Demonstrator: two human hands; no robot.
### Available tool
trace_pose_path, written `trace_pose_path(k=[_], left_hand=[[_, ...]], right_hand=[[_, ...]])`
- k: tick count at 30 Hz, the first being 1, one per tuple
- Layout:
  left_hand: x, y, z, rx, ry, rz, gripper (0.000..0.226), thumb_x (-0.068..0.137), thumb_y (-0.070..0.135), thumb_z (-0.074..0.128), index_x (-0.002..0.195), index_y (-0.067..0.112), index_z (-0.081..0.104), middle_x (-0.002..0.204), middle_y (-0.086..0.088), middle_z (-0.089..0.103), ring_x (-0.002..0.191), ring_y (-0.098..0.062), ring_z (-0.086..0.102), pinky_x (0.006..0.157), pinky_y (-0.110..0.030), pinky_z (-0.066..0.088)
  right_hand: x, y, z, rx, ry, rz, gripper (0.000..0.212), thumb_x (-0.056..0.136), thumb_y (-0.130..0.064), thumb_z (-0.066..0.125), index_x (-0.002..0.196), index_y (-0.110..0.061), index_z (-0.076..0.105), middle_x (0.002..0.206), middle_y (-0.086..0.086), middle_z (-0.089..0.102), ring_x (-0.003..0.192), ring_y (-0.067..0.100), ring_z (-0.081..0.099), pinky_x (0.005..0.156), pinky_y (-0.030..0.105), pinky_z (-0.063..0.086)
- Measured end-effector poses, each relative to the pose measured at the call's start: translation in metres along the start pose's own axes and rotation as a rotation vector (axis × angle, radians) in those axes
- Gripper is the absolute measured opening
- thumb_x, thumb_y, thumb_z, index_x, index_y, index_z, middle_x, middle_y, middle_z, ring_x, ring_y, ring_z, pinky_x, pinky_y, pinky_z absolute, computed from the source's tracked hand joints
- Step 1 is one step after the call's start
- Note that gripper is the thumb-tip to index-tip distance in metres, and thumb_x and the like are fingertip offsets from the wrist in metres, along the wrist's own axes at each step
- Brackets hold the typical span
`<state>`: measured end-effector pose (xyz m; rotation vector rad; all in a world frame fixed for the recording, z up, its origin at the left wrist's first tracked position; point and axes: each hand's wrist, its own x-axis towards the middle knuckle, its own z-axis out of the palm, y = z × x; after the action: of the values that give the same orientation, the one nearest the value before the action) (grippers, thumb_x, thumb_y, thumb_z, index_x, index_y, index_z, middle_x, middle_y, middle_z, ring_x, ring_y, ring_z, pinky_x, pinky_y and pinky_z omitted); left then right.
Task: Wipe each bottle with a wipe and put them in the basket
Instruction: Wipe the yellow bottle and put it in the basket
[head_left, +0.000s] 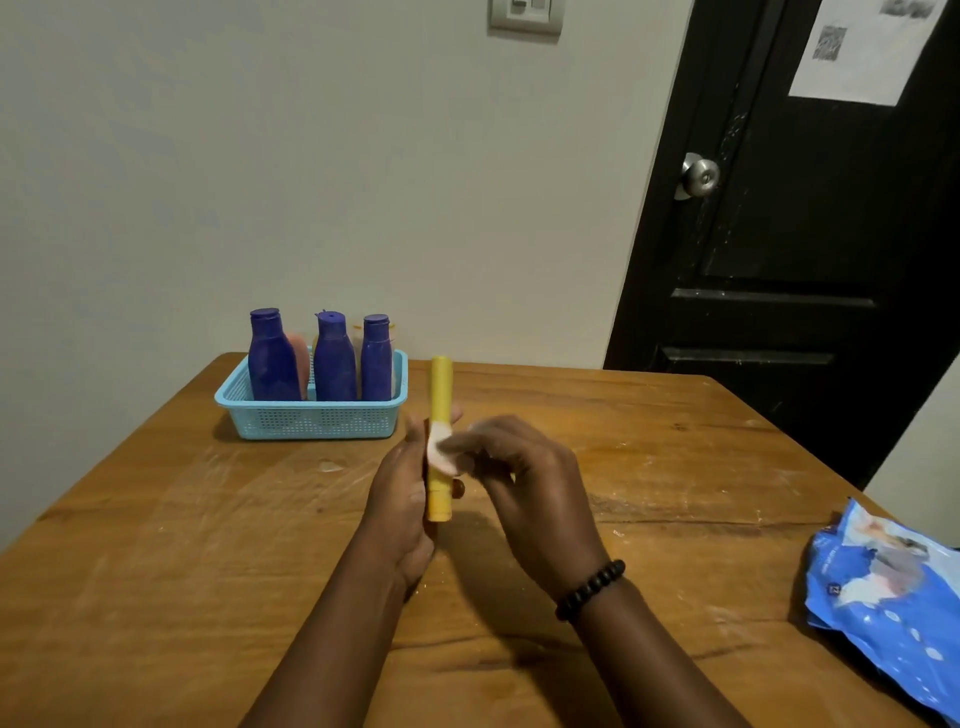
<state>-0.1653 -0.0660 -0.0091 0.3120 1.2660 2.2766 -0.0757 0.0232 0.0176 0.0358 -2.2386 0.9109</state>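
We've got the yellow bottle (439, 415) upright above the worktop (649, 467), gripped low in our left hand (402, 499), fingers curled round it. Our right hand (524, 483) pinches a white wipe (441, 452) against the bottle's middle; fingers are motion-blurred. Behind and left, the light-blue basket (311, 418) sits on the worktop with three blue bottles (332, 358) standing in it, plus a pinkish one (300, 366) tucked between. Blue wipes pack (893, 597) lies at the right edge.
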Motion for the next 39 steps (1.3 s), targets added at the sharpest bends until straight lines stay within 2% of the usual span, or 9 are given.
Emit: trace_pose_path(k=[3,7,11,15,17,23,31,35,39], left_hand=[[0.000,0.001,-0.003,-0.136,-0.068,-0.061,0.075,0.088,0.069,0.042,0.131,0.009,0.057,0.097,-0.007,0.065,0.090,-0.020,0.062,0.088,-0.041,0.050],[0.000,0.000,-0.003,-0.122,-0.048,-0.049,0.057,0.091,0.059,0.052,0.126,0.015,0.059,0.098,-0.008,0.073,0.085,-0.019,0.067,0.080,-0.039,0.052],[-0.003,0.002,0.000,-0.090,-0.056,-0.026,0.040,0.099,0.050,0.044,0.114,0.019,0.063,0.106,-0.013,0.075,0.097,-0.025,0.068,0.093,-0.044,0.051],[-0.006,0.001,0.004,-0.050,-0.082,-0.019,0.038,0.102,0.047,0.039,0.115,0.020,0.062,0.107,-0.009,0.076,0.104,-0.026,0.068,0.099,-0.046,0.050],[-0.005,0.001,0.002,-0.033,-0.068,-0.031,0.035,0.101,0.047,0.042,0.110,0.022,0.065,0.105,-0.009,0.076,0.106,-0.028,0.068,0.099,-0.050,0.050],[-0.003,-0.001,-0.004,-0.112,-0.025,-0.032,0.053,0.098,0.051,0.046,0.135,0.015,0.054,0.119,-0.017,0.070,0.111,-0.032,0.068,0.093,-0.051,0.053],[0.005,-0.001,-0.009,-0.070,0.038,0.033,0.056,0.099,0.054,0.039,0.129,0.011,0.058,0.120,-0.013,0.071,0.108,-0.024,0.065,0.097,-0.044,0.050],[0.005,-0.002,-0.006,-0.063,-0.025,-0.002,0.060,0.099,0.058,0.034,0.143,0.018,0.044,0.120,-0.010,0.071,0.112,-0.027,0.067,0.087,-0.048,0.053],[0.002,-0.007,0.001,-0.018,-0.015,-0.032,0.057,0.095,0.060,0.042,0.135,0.022,0.053,0.114,-0.013,0.073,0.108,-0.034,0.068,0.096,-0.060,0.051]], right_hand=[[-0.018,0.004,0.003,0.109,-0.054,0.046,0.027,0.087,0.002,0.063,0.102,-0.018,0.073,0.106,-0.011,0.068,0.101,-0.001,0.062,0.084,0.016,0.053],[-0.010,0.002,-0.011,0.173,0.051,0.128,0.024,0.090,-0.004,0.062,0.104,-0.021,0.071,0.107,-0.013,0.067,0.102,-0.002,0.061,0.083,0.017,0.053],[0.022,-0.004,-0.021,0.041,0.198,0.098,0.021,0.089,-0.007,0.064,0.105,-0.020,0.070,0.107,-0.010,0.068,0.098,-0.003,0.060,0.080,0.008,0.050],[0.054,-0.006,-0.014,-0.129,0.209,0.003,0.021,0.087,-0.003,0.067,0.103,-0.017,0.072,0.105,-0.001,0.069,0.097,0.008,0.062,0.081,0.021,0.055],[0.060,-0.006,-0.007,-0.213,0.166,-0.023,0.021,0.087,-0.002,0.066,0.104,-0.014,0.072,0.105,0.002,0.069,0.099,0.014,0.061,0.083,0.029,0.056],[0.025,0.002,0.018,-0.277,0.036,-0.039,0.022,0.087,-0.009,0.065,0.108,-0.016,0.070,0.111,-0.001,0.065,0.103,0.007,0.057,0.087,0.021,0.053],[-0.024,0.010,0.000,-0.243,-0.215,-0.046,0.020,0.086,-0.009,0.068,0.103,-0.018,0.074,0.107,-0.005,0.067,0.096,0.004,0.058,0.081,0.022,0.054],[-0.014,0.011,-0.013,-0.105,-0.012,0.068,0.025,0.088,-0.004,0.065,0.105,-0.022,0.072,0.107,-0.011,0.067,0.099,-0.001,0.059,0.084,0.014,0.051],[0.007,0.004,0.001,-0.189,0.039,0.040,0.027,0.088,-0.005,0.065,0.109,-0.020,0.069,0.111,-0.006,0.065,0.102,0.003,0.058,0.086,0.021,0.054]])
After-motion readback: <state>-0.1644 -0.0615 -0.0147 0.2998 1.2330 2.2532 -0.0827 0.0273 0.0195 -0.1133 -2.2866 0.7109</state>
